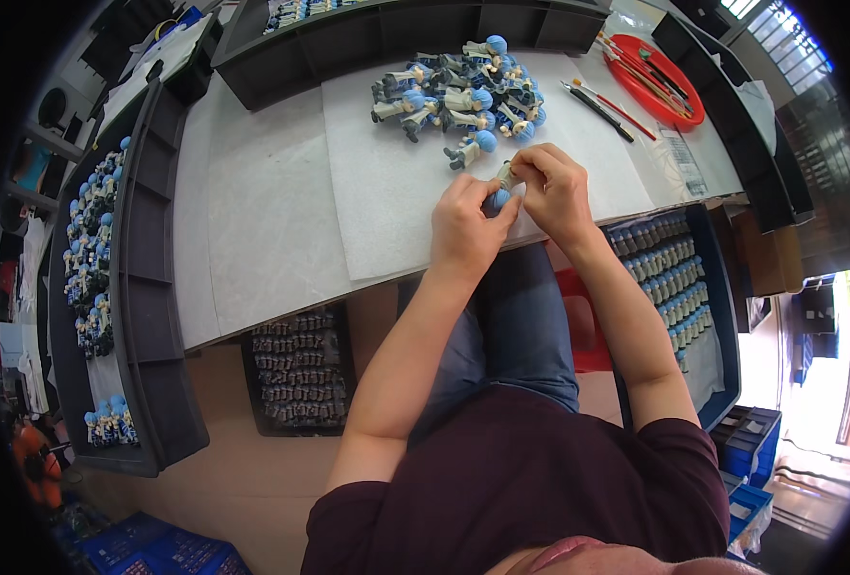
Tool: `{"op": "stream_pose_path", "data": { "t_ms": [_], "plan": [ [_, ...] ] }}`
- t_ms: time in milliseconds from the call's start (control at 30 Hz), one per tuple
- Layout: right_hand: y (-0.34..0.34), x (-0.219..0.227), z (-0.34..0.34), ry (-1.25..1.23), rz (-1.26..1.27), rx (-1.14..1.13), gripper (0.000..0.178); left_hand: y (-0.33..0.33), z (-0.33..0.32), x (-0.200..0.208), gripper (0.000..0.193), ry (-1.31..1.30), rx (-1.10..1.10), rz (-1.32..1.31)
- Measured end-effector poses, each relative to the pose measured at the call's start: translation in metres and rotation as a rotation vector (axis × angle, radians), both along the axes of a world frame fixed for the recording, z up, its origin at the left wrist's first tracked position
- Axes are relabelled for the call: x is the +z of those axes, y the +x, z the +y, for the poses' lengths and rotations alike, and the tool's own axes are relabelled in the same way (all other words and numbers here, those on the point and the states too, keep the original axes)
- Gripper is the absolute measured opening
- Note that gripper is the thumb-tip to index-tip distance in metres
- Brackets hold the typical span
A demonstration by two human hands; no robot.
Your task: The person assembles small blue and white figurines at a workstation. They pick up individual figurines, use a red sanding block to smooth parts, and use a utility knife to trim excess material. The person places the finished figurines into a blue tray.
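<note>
Near the front edge of the table, a small figurine (502, 196) with blue hair and a pale body is held between my two hands. My left hand (470, 217) is closed around its blue-haired end. The fingers of my right hand (556, 190) pinch the other end of it; fingers cover part of the figurine. Just beyond my hands lies a single similar figurine (471, 149). Behind that one is a heap of figurines (463, 96) with blue hair, pale clothes and dark shoes, lying on a white sheet (377, 211).
Right of the heap lie a black pen (605, 117) and a red-handled brush (626, 115). A red oval tray (696, 103) holds brushes. Dark trays of figurines stand at the left (147, 287), at the right below the table (729, 355), and on the floor (254, 383). Another dark tray (396, 48) borders the back.
</note>
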State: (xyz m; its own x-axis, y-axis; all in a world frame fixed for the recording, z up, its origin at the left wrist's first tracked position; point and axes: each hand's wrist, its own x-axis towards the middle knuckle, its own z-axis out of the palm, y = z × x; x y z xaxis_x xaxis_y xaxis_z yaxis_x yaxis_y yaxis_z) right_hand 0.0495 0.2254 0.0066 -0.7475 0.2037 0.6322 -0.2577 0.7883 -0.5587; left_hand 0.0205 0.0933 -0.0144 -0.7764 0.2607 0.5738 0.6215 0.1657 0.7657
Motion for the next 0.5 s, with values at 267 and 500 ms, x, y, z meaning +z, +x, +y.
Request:
{"op": "stream_pose_path", "data": {
  "t_ms": [267, 500],
  "plan": [
    [-0.01, 0.013, 0.012, 0.193, -0.051, 0.037, 0.007, 0.001, 0.0, 0.0, 0.022, -0.047, -0.053, 0.032],
    [-0.007, 0.029, 0.015, 0.116, -0.059, 0.126, 0.009, 0.002, -0.003, 0.0, 0.02, -0.052, -0.065, -0.004]
  ]
}}
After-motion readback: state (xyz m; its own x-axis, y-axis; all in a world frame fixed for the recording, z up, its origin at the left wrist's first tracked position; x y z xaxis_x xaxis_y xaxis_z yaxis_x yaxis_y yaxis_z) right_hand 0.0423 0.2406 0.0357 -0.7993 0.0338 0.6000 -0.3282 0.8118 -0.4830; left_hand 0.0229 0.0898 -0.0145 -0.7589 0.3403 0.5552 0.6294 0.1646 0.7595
